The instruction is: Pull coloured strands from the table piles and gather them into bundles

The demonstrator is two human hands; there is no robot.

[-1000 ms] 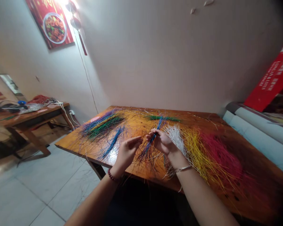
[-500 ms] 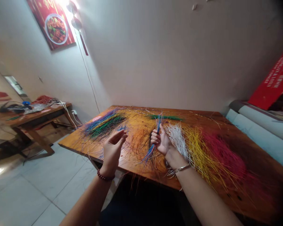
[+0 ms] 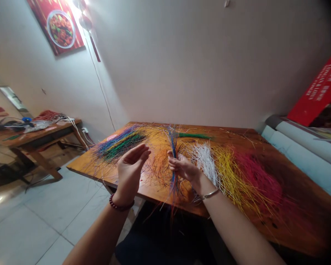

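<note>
My right hand [image 3: 183, 166] is closed around a bundle of thin coloured wires [image 3: 173, 147], mostly blue with some red and orange. The bundle stands nearly upright, its loose ends fanning out above and below the fist. To its left, my left hand [image 3: 131, 169] is raised over the table's front edge, fingers stretched and thumb apart, with nothing visible between them. Orange wires [image 3: 158, 165] lie scattered between the hands. Just right of my right hand are white wires [image 3: 205, 158].
Yellow wires [image 3: 231, 173] and pink wires [image 3: 262, 176] spread across the right of the wooden table [image 3: 151, 189]. Blue, yellow and green wires [image 3: 121, 143] lie at the left, a green bunch [image 3: 195, 135] at the back. A red box [image 3: 314, 92] stands far right; another table [image 3: 44, 136] is left.
My right hand has moved left and slightly down with the wire bundle, which has turned from slanted to nearly upright and looks more spread out. My left hand has stayed nearly in place.
</note>
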